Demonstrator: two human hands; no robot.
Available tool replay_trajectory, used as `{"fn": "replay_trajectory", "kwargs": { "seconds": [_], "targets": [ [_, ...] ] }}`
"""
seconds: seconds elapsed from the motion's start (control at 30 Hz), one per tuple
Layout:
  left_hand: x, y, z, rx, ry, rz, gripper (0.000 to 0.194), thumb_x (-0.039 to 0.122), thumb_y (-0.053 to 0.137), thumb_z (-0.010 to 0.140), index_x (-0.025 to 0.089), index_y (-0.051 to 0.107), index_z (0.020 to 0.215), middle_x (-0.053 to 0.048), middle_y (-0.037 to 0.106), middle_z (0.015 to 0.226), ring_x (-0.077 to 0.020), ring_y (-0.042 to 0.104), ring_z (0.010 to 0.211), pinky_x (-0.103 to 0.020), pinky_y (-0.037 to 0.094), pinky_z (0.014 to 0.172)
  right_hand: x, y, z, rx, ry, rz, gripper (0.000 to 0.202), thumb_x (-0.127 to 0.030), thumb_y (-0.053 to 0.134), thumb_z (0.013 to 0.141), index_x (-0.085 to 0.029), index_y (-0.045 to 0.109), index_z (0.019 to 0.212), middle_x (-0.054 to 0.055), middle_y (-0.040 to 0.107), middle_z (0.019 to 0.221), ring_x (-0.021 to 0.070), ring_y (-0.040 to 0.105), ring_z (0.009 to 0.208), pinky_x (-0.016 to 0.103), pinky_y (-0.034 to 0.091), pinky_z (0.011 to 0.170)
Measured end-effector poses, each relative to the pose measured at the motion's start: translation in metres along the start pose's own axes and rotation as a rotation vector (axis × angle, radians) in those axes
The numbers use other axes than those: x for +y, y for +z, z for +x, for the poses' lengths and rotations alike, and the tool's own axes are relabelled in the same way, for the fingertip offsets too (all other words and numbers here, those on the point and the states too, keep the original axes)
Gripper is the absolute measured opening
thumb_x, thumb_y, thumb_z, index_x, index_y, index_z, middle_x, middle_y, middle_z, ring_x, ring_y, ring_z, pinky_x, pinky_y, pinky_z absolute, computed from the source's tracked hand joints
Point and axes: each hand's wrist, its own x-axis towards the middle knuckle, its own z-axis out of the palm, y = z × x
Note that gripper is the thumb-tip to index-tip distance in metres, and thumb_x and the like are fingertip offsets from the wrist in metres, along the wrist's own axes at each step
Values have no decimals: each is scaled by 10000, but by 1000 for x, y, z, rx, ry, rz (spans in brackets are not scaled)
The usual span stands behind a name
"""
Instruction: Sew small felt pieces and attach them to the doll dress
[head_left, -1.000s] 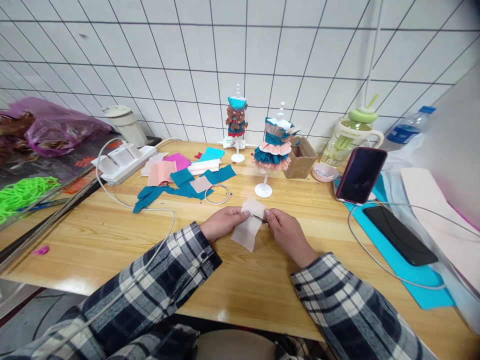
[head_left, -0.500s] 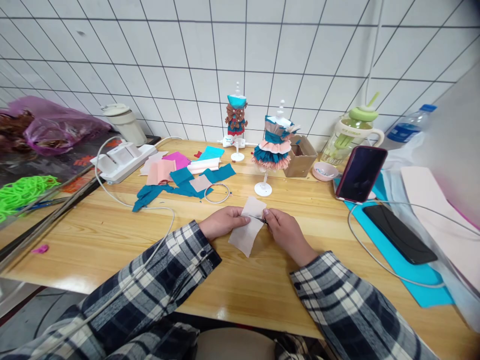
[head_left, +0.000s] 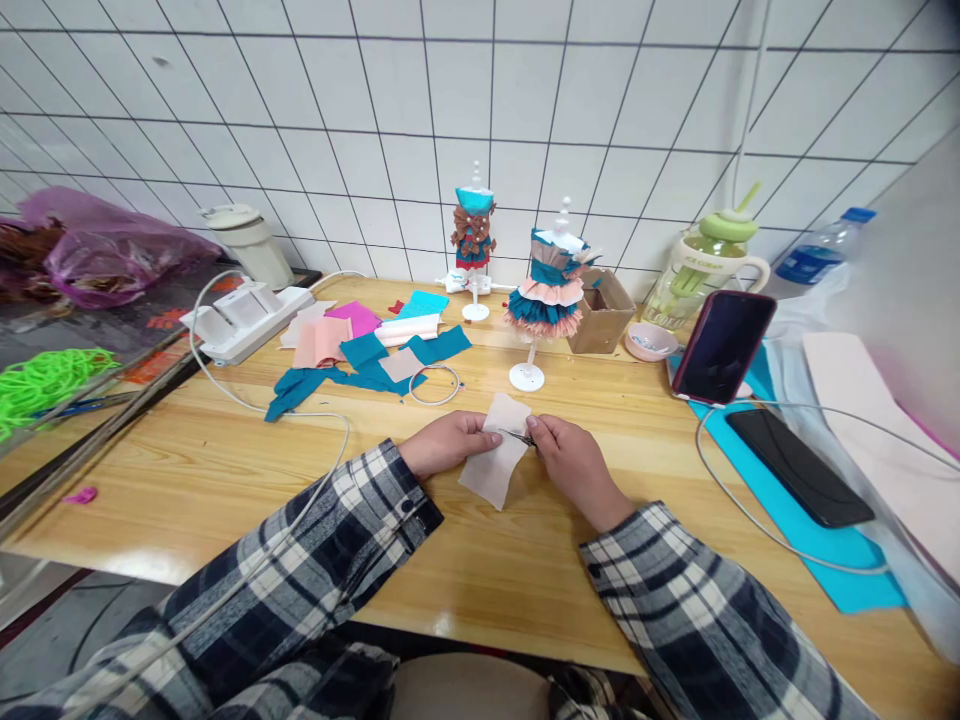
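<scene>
My left hand (head_left: 452, 442) pinches a strip of pale pink crepe paper (head_left: 491, 478) by its left edge, thumb on top. My right hand (head_left: 574, 460) is closed on small scissors (head_left: 519, 436), whose thin dark metal blades lie across the middle of the paper; the handles are hidden in the fingers. Just beyond the paper stands a white mini dress form (head_left: 526, 377) wearing a teal and pink ruffled paper dress (head_left: 541, 310). A second dress form (head_left: 475, 312), dressed in brown, red and blue, stands farther back.
Teal, pink and magenta paper pieces (head_left: 364, 352) and a ring (head_left: 435, 385) lie left of centre. A power strip (head_left: 251, 320) and cable are at left. At right are a small box (head_left: 601, 325), a pink dish (head_left: 651, 342), a drink jug (head_left: 686, 280) and two phones (head_left: 799, 467).
The scissors blades show slightly farther apart from my right fingertips across the paper. Both hands and the paper stay almost in the same place.
</scene>
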Motion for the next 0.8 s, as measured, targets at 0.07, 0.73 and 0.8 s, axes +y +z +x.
{"fn": "replay_trajectory", "kwargs": {
  "seconds": [0.07,0.73,0.8],
  "targets": [
    [0,0,0,5,-2,-1,389,409,693,722,146,678,1009,-68,711,982,-196,642,826,-308,458,805,0,0,0,-1,-2,-7,415,-458,299,934,-222,557,711,10,637,703,160,536,655,246,316,583],
    [1,1,0,-2,-3,36,392,407,681,737,139,671,1022,-70,707,991,-191,637,826,-293,458,780,-1,4,-1,-17,-9,24,419,-454,285,935,-216,557,724,11,635,712,158,537,673,246,305,590],
    [1,1,0,-1,5,50,400,411,676,741,140,665,1035,-67,706,992,-192,635,837,-298,457,788,-2,4,-1,-10,-9,27,424,-461,287,933,-213,548,710,9,625,693,155,533,661,245,304,586]
  ]
}}
